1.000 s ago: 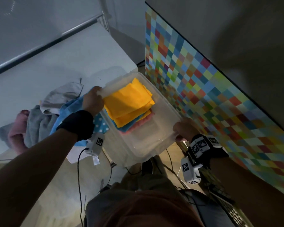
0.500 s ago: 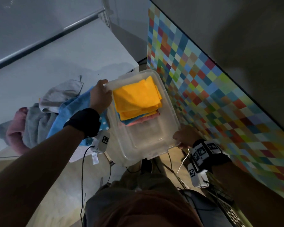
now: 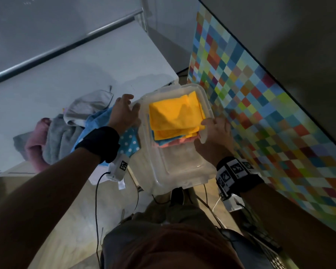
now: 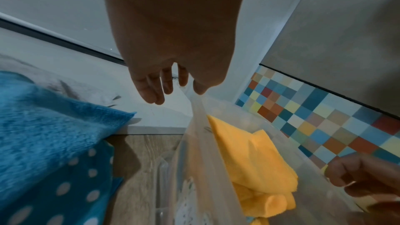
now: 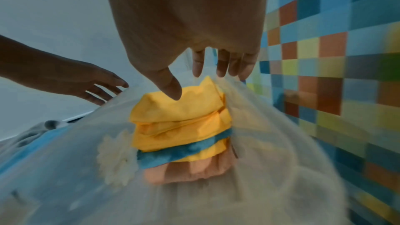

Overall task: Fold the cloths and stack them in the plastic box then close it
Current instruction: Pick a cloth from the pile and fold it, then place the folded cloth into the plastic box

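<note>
A clear plastic box (image 3: 182,164) sits lidless beside the white table's right end; what it rests on is hidden. Inside it lies a folded stack: yellow cloths (image 3: 175,113) on top, then a blue cloth (image 5: 184,151) and a pink one (image 5: 190,170). My left hand (image 3: 122,111) hovers at the box's left rim with fingers spread, the thumb touching the rim (image 4: 201,143). My right hand (image 3: 215,131) lies over the right rim, fingers straight, thumb above the yellow stack (image 5: 179,126). Neither hand grips anything.
Unfolded cloths lie heaped on the white table (image 3: 66,74): a blue dotted one (image 3: 128,140) under my left wrist, grey ones (image 3: 62,133) and a pink one (image 3: 35,142). A multicoloured tiled wall (image 3: 260,113) stands close on the right. Cables (image 3: 97,191) hang below.
Both hands gripped the box and swung it towards the tiled wall. Now the left hand has let go and spread its fingers; the right has slid forward along the right rim.
</note>
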Motion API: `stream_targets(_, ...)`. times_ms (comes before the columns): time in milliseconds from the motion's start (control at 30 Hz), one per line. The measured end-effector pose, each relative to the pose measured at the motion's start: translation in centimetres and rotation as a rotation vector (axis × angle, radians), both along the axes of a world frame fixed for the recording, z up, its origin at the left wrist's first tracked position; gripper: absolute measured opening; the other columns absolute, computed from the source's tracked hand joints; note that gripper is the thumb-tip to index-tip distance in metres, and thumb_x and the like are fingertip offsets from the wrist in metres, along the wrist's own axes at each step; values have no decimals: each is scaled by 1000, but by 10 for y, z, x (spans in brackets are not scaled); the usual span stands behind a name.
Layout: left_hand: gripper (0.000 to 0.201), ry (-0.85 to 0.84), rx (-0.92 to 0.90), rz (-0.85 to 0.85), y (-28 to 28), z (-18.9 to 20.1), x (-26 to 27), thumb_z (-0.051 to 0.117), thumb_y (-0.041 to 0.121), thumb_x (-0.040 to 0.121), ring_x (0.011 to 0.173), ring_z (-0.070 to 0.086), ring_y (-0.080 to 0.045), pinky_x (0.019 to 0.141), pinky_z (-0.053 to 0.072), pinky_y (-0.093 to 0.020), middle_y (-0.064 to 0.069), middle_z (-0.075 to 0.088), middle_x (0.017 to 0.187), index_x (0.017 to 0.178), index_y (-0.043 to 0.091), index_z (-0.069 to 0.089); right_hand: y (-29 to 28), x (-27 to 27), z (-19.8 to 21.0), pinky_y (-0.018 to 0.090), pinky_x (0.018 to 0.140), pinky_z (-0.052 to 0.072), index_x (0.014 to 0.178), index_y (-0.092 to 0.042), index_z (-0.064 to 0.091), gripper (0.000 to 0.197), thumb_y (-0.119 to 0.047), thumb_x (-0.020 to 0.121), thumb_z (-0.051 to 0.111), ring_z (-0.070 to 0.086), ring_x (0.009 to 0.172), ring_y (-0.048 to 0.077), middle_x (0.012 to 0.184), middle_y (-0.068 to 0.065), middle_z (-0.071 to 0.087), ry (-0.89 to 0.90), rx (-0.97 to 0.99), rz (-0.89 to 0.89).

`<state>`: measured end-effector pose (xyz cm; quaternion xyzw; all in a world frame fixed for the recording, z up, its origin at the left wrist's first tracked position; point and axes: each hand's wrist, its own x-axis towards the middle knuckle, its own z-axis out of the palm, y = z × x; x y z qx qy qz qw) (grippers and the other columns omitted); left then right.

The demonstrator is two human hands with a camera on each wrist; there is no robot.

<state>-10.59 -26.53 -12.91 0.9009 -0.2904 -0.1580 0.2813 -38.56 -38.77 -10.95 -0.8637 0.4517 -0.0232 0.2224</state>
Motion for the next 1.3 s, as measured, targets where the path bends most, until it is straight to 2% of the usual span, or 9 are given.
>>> stream_targets(167,36,-30,40,-28,29,4,0,59,25,92,108,58,-31,91,42,-32,-18,61,115,123,6,58,30,27,2,41,87,35,113,-25,55,42,-31,71,61,46,106,32,111,4,49,-22,18,150)
stream_targets(267,27,-45,55,-66,46,4,-6,58,19,92,110,57,-29,83,37,-26,-15,63,114,116,6,61,45,43,4,42,89,36,116,-25,54,41,-31,77,63,45,109,32,113,4,48,20,89,176)
stream_targets(333,24,-38,52,-80,62,3,-8,60,17,92,113,56,-29,88,38,-29,-14,64,116,113,6,63,56,54,8,43,91,38,118,-26,52,41,-33,79,65,43,112,32,117,4,47,57,107,194)
stream_targets(500,31,-42,71,-135,116,-2,-1,64,18,88,100,63,-34,86,45,-36,-17,66,110,116,3,63,81,83,17,40,86,41,123,-25,51,43,-30,82,64,41,117,31,122,5,47,78,213,192)
stream_targets(667,35,-49,133,-120,188,-4,14,59,23,82,88,65,-37,82,49,-38,-21,67,101,111,5,68,129,117,24,44,94,43,121,-20,56,41,-25,81,64,44,116,32,123,9,49,32,282,256)
stream_targets(833,35,15,186,-74,254,-13,38,62,19,86,98,62,-37,89,45,-35,-21,63,110,118,4,65,184,162,22,36,91,48,113,-26,58,33,-25,81,64,55,111,28,119,4,58,-8,277,255)
stream_targets(967,37,43,135,-66,277,-21,49,66,11,83,100,63,-35,85,47,-34,-19,66,110,119,1,62,210,199,11,40,93,49,120,-25,55,39,-29,83,64,57,110,28,125,7,55,-1,366,275)
stream_targets(1100,56,96,41,-15,280,-33,51,72,12,78,108,59,-30,89,49,-33,-13,61,121,130,8,52,213,229,-9,42,97,46,131,-22,48,53,-10,82,63,50,122,28,136,8,46,-27,410,319)
stream_targets(1300,75,119,129,88,254,-52,50,79,31,74,122,44,-33,100,40,-40,-13,46,131,140,17,45,195,267,-39,44,116,28,150,-33,29,91,4,74,63,22,144,30,160,0,20,79,146,614)
